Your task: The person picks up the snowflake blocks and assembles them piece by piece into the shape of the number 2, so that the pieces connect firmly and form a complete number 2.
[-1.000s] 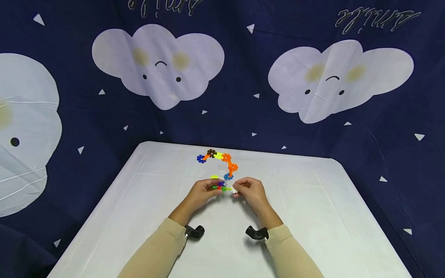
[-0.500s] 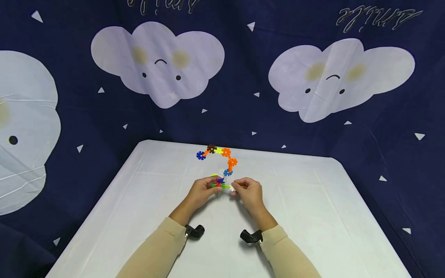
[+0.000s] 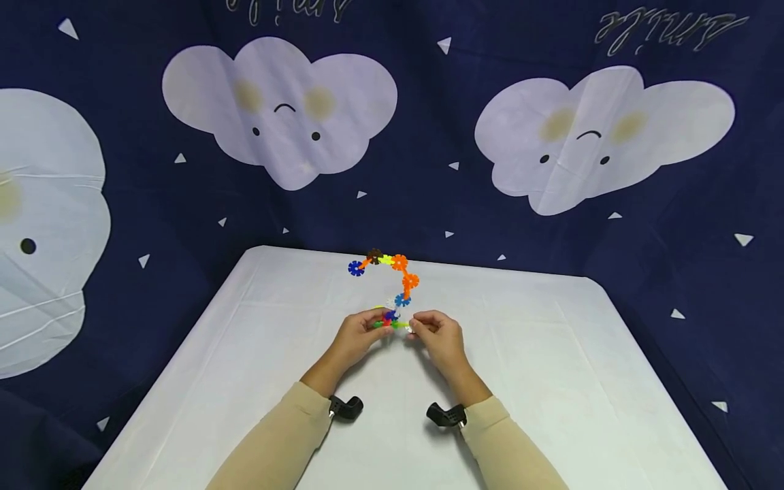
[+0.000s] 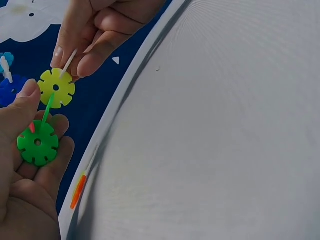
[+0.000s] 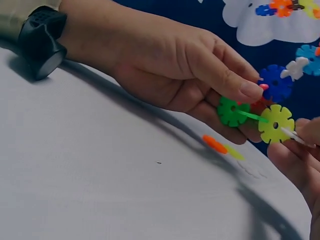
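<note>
A chain of coloured snowflake discs (image 3: 410,280) is held up between my hands, curving from orange, yellow and brown discs to a dark blue end disc (image 3: 356,268). My left hand (image 3: 355,337) grips its lower part, thumb over the red and blue discs, with the green disc (image 4: 38,143) against the fingers. A yellow disc (image 4: 56,88) slots into a narrow bright green disc seen edge-on. My right hand (image 3: 442,338) pinches a white disc (image 5: 295,137), seen edge-on against the yellow one. Fingers partly hide the red disc.
An orange disc (image 5: 215,144), a yellow disc (image 5: 234,152) and a faint white piece (image 5: 252,170) lie on the white table (image 3: 551,381). A dark blue cloth (image 3: 429,204) with clouds hangs behind the table. Each wrist wears a black camera (image 3: 346,407).
The right hand has shifted slightly left, closer to the left hand, still pinching the white disc. The held chain has risen a little in the view. The left hand keeps its grip.
</note>
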Motion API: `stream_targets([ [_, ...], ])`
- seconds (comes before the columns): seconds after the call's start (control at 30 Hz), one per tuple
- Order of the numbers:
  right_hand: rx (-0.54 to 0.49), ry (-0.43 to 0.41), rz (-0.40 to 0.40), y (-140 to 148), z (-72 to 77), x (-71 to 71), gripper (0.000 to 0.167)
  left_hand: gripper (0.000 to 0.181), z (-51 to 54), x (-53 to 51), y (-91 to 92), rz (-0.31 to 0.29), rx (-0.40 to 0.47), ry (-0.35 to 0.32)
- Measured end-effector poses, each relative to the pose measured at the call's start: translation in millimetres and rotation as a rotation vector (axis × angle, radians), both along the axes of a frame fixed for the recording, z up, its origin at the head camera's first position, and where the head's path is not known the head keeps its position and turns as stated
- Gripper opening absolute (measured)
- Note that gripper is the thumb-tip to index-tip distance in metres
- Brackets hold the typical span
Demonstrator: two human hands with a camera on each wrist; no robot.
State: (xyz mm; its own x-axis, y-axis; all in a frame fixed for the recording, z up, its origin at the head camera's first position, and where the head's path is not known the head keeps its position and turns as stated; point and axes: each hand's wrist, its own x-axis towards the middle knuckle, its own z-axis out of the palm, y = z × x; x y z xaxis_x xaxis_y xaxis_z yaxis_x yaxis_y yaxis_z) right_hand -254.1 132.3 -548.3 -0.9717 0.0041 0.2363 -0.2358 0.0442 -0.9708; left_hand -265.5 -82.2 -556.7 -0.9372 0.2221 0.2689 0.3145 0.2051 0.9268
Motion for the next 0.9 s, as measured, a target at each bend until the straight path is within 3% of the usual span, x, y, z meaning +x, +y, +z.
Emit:
stream_targets([
  [0.2, -0.015, -0.002, 0.085, 7, -1.5, -0.2, 0.022, 0.041, -0.5, -1.3, -0.8, 0.026, 0.021, -0.021],
  [0.47, 0.005, 0.041, 0.048, 10, -3.4, -2.4, 0.021, 0.039, 2.7, -5.1, -7.3, 0.058, 0.067, -0.057],
  [0.67, 0.218, 0.089, -0.004, 9, -6.6, -11.6, 0.024, 0.041, 5.5, -11.2, -16.1, 0.084, 0.151, -0.059],
  [0.9, 0.552, 0.132, 0.051, 1, -12.3, -32.2, 0.033, 0.040, 9.8, -12.3, -24.2, 0.110, 0.142, -0.081],
])
